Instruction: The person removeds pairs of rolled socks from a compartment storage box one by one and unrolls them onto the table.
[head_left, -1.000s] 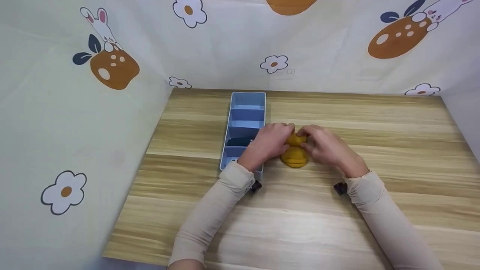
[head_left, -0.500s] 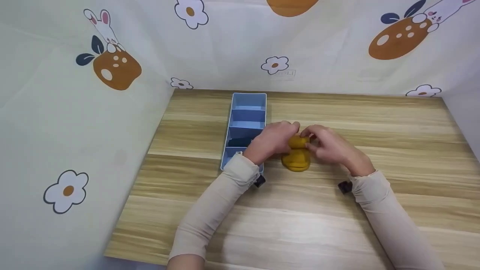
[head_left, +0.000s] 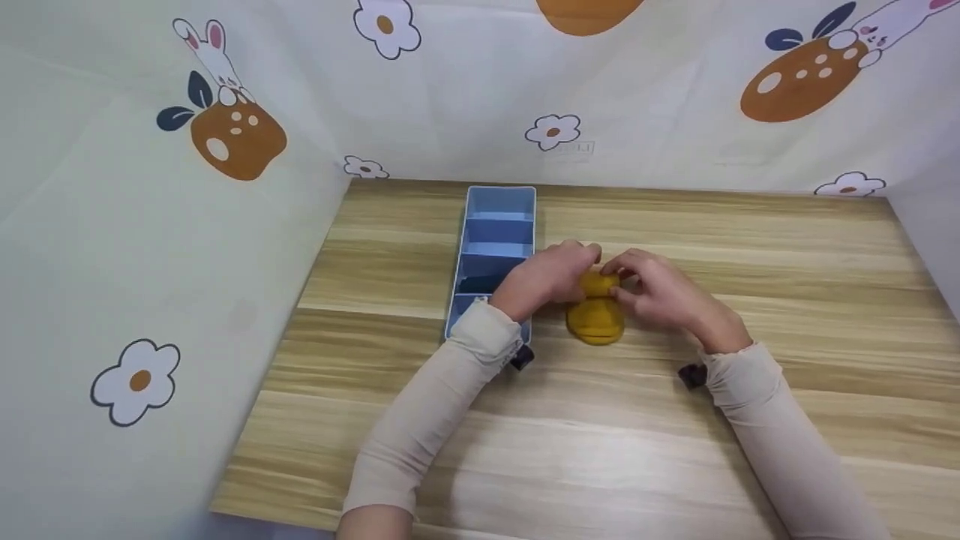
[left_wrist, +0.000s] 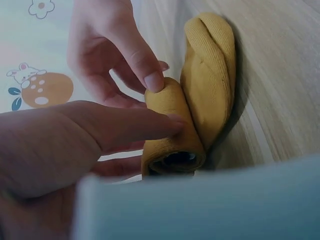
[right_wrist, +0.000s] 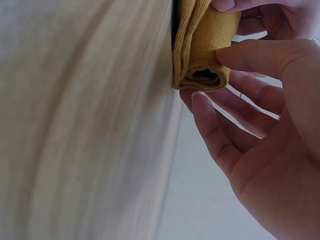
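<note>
Mustard-yellow ribbed socks point(head_left: 597, 327) lie on the wooden table, one end wound into a roll and the other flat and folded over itself. My left hand point(head_left: 546, 277) grips the left end of the roll, its thumb pressing on top in the left wrist view. Opposite it, my right hand point(head_left: 667, 296) pinches the roll's right end between thumb and fingers. A spiral of layers around a dark hollow shows at the sock roll point(right_wrist: 207, 40) in the right wrist view. The flat part point(left_wrist: 207, 85) reaches from the roll toward the person.
Just left of the socks stands a blue box point(head_left: 501, 219) split into compartments; my left forearm partly covers its near end. A dark item point(head_left: 480, 284) sits in one compartment. A patterned cloth point(head_left: 450, 97) rises behind the table.
Both hands have shifted slightly right and still hold the roll at its two ends. The whole head view has drifted a little.
</note>
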